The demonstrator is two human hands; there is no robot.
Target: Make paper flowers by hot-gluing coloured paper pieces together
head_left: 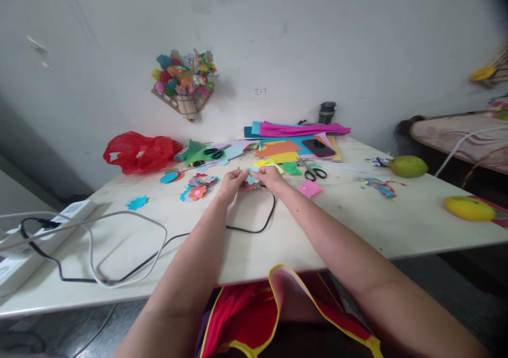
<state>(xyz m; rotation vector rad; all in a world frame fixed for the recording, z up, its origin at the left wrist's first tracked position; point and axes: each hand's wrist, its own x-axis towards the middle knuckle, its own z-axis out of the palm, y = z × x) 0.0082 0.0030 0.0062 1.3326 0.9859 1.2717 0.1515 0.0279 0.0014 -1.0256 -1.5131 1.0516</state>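
Note:
Between both hands, above the middle of the table, is a light blue paper flower [251,177]. My left hand [233,182] pinches its left edge, and my right hand [270,178] pinches the right edge. Fingers cover part of its outline. To the left of my left hand lies a pile of cut paper flowers [198,187] in orange, blue and mauve. A pink paper piece [309,188] and black-handled scissors [313,172] rest to the right of my right hand. Yellow and green paper scraps [291,168] lie just behind the hands.
A black cable [254,231] loops below my hands toward a white power strip [43,244]. Blue paper flowers [137,202] and a red plastic bag [141,151] sit left. Coloured sheets [278,149], a phone [318,147] and a second pair of scissors [216,152] lie behind; mangoes [408,166] right.

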